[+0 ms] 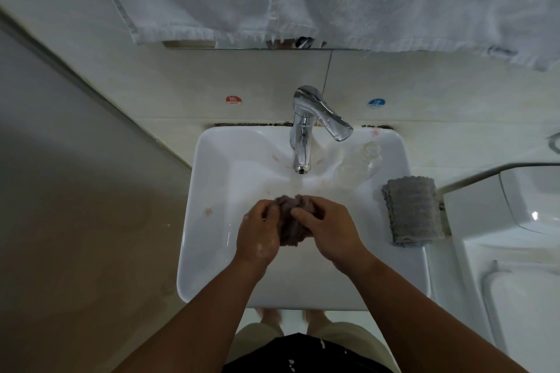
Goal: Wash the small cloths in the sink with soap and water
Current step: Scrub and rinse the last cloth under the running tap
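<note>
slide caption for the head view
Left hand and right hand grip a dark cloth over the sink; grey cloth on rim.

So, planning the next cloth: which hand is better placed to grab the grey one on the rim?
Probably right. The grey cloth drapes the rim nearest the right hand; the left hand must cross. Both grip the dark cloth.

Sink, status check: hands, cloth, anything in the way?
Left hand and right hand both grip the bunched cloth, over the sink. Grey cloth folded on the right rim, untouched. Nothing blocking; tap just behind the hands.
</note>
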Available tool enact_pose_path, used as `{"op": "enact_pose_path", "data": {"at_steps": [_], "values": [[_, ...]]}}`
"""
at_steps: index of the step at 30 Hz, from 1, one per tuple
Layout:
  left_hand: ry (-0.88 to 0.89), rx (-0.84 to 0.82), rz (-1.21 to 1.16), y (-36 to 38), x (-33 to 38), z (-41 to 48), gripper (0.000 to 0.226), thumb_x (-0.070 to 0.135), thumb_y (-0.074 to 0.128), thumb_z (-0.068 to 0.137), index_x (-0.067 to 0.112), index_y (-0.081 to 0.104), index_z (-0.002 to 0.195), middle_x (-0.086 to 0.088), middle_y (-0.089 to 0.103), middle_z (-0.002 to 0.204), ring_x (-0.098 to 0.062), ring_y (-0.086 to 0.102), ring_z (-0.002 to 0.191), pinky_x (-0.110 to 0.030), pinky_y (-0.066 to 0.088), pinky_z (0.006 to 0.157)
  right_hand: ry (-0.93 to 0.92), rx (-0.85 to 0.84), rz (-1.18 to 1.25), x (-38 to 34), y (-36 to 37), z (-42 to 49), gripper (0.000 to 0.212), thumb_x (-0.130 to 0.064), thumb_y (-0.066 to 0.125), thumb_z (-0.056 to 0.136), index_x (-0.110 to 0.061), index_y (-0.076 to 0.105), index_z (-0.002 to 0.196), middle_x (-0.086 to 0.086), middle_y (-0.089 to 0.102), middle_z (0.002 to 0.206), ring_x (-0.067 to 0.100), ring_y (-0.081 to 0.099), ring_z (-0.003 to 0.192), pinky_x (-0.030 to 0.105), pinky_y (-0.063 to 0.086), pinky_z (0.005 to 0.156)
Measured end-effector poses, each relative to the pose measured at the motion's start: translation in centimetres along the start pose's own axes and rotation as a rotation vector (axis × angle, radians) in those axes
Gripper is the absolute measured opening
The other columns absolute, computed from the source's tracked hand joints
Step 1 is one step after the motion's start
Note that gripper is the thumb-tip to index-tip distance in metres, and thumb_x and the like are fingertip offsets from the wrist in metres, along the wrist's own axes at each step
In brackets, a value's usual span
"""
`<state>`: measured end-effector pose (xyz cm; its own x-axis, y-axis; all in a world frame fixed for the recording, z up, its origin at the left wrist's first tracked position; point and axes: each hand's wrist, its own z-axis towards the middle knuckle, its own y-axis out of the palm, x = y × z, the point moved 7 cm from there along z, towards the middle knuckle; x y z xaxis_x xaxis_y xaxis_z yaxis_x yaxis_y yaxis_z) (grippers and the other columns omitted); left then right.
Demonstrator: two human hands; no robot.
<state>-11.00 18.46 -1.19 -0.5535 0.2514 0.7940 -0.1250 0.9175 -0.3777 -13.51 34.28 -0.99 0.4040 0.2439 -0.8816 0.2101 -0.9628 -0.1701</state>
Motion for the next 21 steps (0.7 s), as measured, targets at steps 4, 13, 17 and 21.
{"op": "enact_pose_path", "data": {"at_steps": [4,13,17,21], "values": [[-0.049,0.058,-0.04,-1.0,-1.1,0.7,0.029,0.039,0.039,0.102,0.021,0.062,0.099,-0.003,0.067,0.1,-0.023,0.065,0.093,-0.049,0.057,0.084,0.117,0.017,0.047,1.9,-1.3,0.5,0.016,-0.032,0.068,0.095,-0.021,0.076,0.104,-0.004,0.077,0.094,0.013,0.073,0.089,0.04,0.06,0.086],[-0.038,-0.111,-0.126,0.9,-1.3,-0.2,0.046,0.063,0.05,0.084,0.025,0.07,0.102,0.0,0.074,0.098,-0.021,0.071,0.092,-0.05,0.059,0.084,0.095,-0.116,0.16,1.7,0.7,-0.1,0.017,-0.019,0.066,0.096,-0.026,0.072,0.109,-0.003,0.076,0.102,0.015,0.073,0.095,0.032,0.06,0.084],[-0.037,0.108,-0.01,-1.9,-1.9,1.1,0.03,0.047,0.046,0.102,0.021,0.061,0.099,0.0,0.066,0.097,-0.019,0.065,0.093,-0.046,0.058,0.083,0.143,0.008,0.103,3.1,-2.3,0.6,0.015,-0.013,0.078,0.085,-0.02,0.077,0.098,0.001,0.078,0.091,0.02,0.074,0.088,0.035,0.062,0.074],[0.046,0.063,0.128,-2.7,-2.9,1.6,0.025,0.041,0.046,0.104,0.02,0.058,0.095,0.002,0.064,0.091,-0.017,0.063,0.089,-0.044,0.056,0.077,0.218,0.01,0.068,4.8,-4.6,1.2,0.019,-0.017,0.082,0.082,-0.009,0.073,0.098,0.009,0.076,0.09,0.025,0.073,0.087,0.037,0.061,0.072]]}}
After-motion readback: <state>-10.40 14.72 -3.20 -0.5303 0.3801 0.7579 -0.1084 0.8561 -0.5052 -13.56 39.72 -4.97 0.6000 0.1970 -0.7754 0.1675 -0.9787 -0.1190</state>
